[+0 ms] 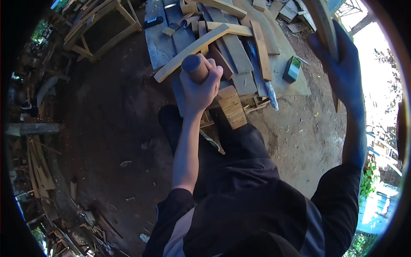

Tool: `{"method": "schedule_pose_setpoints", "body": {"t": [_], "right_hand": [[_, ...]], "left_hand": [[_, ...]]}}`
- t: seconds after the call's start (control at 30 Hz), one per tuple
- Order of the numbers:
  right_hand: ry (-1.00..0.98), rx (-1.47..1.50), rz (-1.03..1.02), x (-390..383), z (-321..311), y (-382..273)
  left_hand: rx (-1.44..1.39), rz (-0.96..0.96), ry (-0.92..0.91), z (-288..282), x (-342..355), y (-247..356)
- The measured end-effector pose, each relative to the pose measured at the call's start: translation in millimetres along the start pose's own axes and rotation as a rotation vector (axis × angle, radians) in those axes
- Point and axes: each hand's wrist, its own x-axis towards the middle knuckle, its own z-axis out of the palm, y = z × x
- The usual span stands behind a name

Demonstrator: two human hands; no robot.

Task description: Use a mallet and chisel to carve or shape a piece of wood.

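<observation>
In front of my body my left hand [201,88] is wrapped round a thick round wooden handle [198,70] with a dark, flat end facing up. What the handle belongs to is hidden below the fist. At the upper right my raised right hand [344,70] grips a long, curved wooden piece [323,23]; its tapered end comes out below the palm near the wrist. Just past my left fist a pale wooden bar [186,55] lies slanted across other boards. Near my knees is a light-brown wooden block [232,109] with lines across it.
A low worktable [284,40] carries several boards, a brush [171,29], a dark-green square container [292,69] and a crumpled clear plastic piece [271,95]. A wooden frame [115,34] stands at the far left. Scrap wood [38,169] lies along the left side on the dirt floor.
</observation>
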Motion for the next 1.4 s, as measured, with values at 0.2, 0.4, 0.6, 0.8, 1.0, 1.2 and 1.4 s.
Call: {"method": "schedule_pose_setpoints", "body": {"t": [0.2,0.4,0.6,0.8,1.0,1.2,1.4], "right_hand": [[-0.127,-0.278,-0.029,-14,18,2],[-0.173,-0.195,-0.001,-20,24,3],[-0.148,-0.232,-0.082,-14,21,9],[-0.23,-0.248,0.019,-9,15,-5],[-0.225,-0.244,0.028,-2,15,-3],[-0.023,-0.279,-0.204,-3,11,-12],[-0.512,-0.277,-0.39,-11,14,-20]], "left_hand": [[0.038,0.026,-0.037,-3,3,-4],[0.066,0.033,-0.034,-2,0,-3],[0.067,0.018,-0.043,0,-2,-6],[0.065,0.038,-0.038,-1,0,-8],[0.161,0.135,-0.066,-4,5,-17],[0.092,-0.046,0.15,-6,-13,-32],[0.367,0.184,0.065,-20,-32,-58]]}}
